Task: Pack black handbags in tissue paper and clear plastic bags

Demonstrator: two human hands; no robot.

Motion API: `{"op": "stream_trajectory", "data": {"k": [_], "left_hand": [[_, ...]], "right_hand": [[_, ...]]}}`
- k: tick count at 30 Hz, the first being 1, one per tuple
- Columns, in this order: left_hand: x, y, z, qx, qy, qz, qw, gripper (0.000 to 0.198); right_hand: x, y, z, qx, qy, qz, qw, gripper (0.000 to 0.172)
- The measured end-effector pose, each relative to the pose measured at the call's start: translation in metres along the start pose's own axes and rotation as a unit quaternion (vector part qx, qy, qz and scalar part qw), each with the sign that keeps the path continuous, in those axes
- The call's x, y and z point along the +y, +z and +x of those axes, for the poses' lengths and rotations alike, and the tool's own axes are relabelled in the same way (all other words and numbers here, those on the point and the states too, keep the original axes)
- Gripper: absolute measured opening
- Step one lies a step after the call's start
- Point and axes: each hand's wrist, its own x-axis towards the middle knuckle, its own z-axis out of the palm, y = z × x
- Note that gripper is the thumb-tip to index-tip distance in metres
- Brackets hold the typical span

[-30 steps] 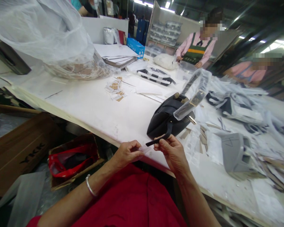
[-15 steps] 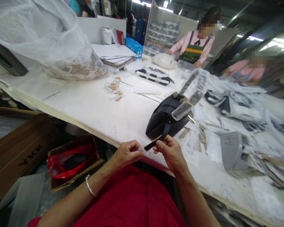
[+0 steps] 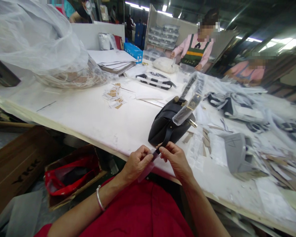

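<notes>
A black handbag (image 3: 159, 123) stands at the near edge of the table, its raised handle (image 3: 186, 112) wrapped in clear plastic. From its side a black strap (image 3: 168, 135) runs down toward me. My right hand (image 3: 177, 161) pinches this strap between thumb and fingers near its end. At the strap's tip, my left hand (image 3: 135, 163) is closed on a thin clear plastic sleeve (image 3: 146, 171) that hangs below the fingers. The strap's end appears to lie in or against the plastic; my fingers partly hide it.
Small paper tags (image 3: 114, 95) lie left of the bag. A grey tape dispenser (image 3: 236, 151) and paper scraps are to the right. Below the table edge, a carton (image 3: 98, 176) holds a red bag. A person in a striped apron (image 3: 196, 49) works across the table.
My left hand has come up to the strap's end, and the plastic sleeve now shows there, hanging down. My right hand still pinches the strap. The whole view has shifted slightly.
</notes>
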Motion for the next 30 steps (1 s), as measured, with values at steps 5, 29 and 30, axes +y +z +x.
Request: {"op": "stream_trajectory", "data": {"k": [5, 29, 30], "left_hand": [[0.009, 0.011, 0.009, 0.022, 0.022, 0.024, 0.999, 0.025], [0.054, 0.028, 0.076, 0.157, 0.095, 0.105, 0.977, 0.017], [0.054, 0.028, 0.074, 0.152, 0.087, 0.081, 0.981, 0.018]], "right_hand": [[0.002, -0.014, -0.002, 0.050, -0.006, -0.003, 0.999, 0.041], [-0.031, -0.023, 0.021, 0.102, 0.011, 0.024, 0.994, 0.043], [-0.033, -0.020, 0.024, 0.109, 0.005, 0.015, 0.994, 0.043]]}}
